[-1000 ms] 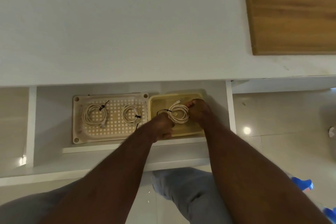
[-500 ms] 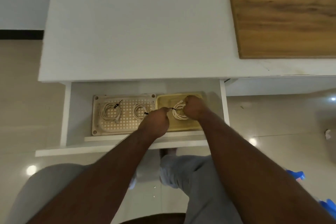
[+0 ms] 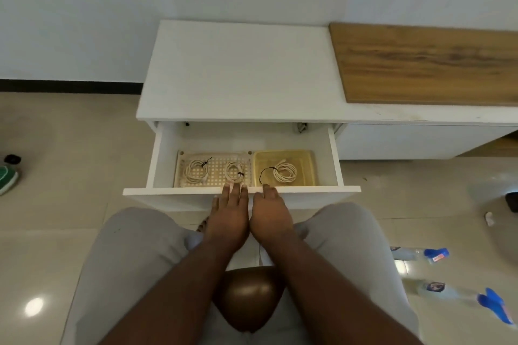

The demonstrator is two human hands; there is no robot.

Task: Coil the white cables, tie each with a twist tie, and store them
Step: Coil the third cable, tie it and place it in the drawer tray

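Three coiled white cables lie in the open white drawer point(image 3: 335, 159). Two of them, the left coil point(image 3: 196, 170) and the middle coil point(image 3: 234, 171), rest on a perforated beige tray point(image 3: 215, 154), each bound with a black twist tie. A third coil point(image 3: 285, 172) lies in a yellow tray point(image 3: 305, 168), with a long black tie curling off to its left. My left hand point(image 3: 228, 213) and my right hand point(image 3: 270, 213) rest flat, side by side, on the drawer's front edge. Neither holds anything, and their fingertips touch the edge.
The drawer belongs to a low white cabinet point(image 3: 238, 70) with a wooden board point(image 3: 426, 64) on its right part. On the tiled floor lie plastic bottles with blue caps point(image 3: 437, 253) at the right, a green shoe point(image 3: 7, 178) at the left and a dark object point(image 3: 511, 202) at the far right.
Both hands have let go of the third coil and its tie in the yellow tray and drawn back to the drawer's front edge. The view has pulled back and up.
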